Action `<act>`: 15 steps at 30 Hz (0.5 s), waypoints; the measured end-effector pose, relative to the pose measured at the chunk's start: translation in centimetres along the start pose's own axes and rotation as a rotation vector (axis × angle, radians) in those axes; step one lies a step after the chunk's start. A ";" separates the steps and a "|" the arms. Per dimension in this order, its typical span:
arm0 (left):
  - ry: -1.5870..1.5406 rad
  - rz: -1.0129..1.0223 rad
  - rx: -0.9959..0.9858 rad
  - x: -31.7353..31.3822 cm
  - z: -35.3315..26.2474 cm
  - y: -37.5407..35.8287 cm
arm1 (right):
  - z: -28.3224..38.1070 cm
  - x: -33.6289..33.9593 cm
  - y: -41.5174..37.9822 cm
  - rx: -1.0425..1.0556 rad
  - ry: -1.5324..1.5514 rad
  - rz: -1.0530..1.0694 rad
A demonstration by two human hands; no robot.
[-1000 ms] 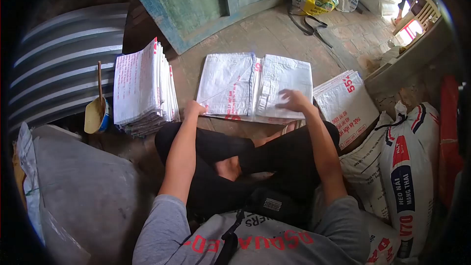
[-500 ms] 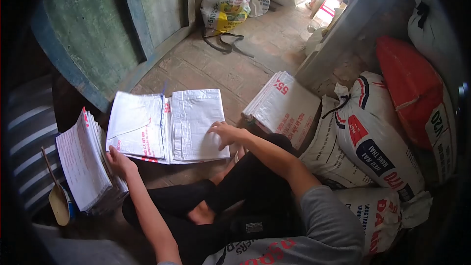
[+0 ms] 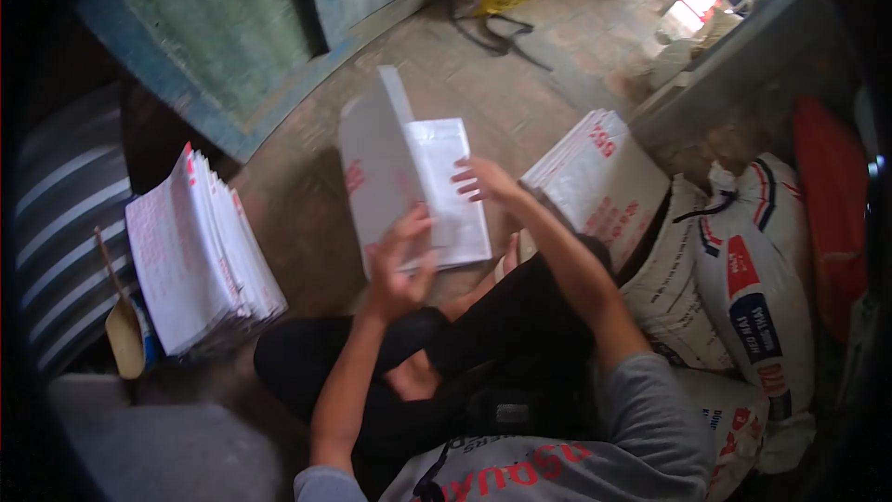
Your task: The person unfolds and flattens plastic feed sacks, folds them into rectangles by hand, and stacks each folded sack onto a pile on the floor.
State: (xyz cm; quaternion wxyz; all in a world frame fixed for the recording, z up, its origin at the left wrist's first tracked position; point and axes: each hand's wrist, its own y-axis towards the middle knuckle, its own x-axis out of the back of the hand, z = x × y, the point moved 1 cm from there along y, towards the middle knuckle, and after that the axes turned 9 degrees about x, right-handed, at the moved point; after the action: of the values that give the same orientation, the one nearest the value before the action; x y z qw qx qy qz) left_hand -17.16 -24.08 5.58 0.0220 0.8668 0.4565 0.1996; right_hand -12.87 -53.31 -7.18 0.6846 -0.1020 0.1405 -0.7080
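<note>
Head view: a white, red-printed, flat plastic sack on the brown brick floor, apparently mid-fold, calls for flattening its raised half; left hand, fingers half-curled, hold unclear; right hand, fingers loosely spread, seemingly empty.

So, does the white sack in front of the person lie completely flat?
No, one side of the white sack stands raised up, beside the left hand.

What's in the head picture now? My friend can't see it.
A person sits with the left hand at the raised half of a white sack, the right hand by its right edge. One stack lies left, another right, beside full bags.
</note>
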 end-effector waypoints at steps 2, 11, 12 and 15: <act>0.084 0.218 0.067 -1.6 0.4 0.1 | 1.8 -0.6 -1.2 -0.106 0.126 -0.132; 0.594 -0.059 0.657 -0.7 11.2 -0.7 | -1.9 0.5 -1.1 0.013 -0.897 -0.226; 0.567 -0.061 0.695 -0.3 11.4 -0.7 | -2.0 0.6 -1.1 0.034 -0.831 -0.245; 0.585 -0.201 0.658 -0.7 12.1 -2.2 | -1.3 0.1 -1.2 0.169 -0.884 -0.268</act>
State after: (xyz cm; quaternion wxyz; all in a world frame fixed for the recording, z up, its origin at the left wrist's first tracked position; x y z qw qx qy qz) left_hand -14.81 -21.68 -6.22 -0.3654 0.6861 0.5646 0.2774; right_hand -14.43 -53.29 -7.98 0.5872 -0.3550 -0.2368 -0.6878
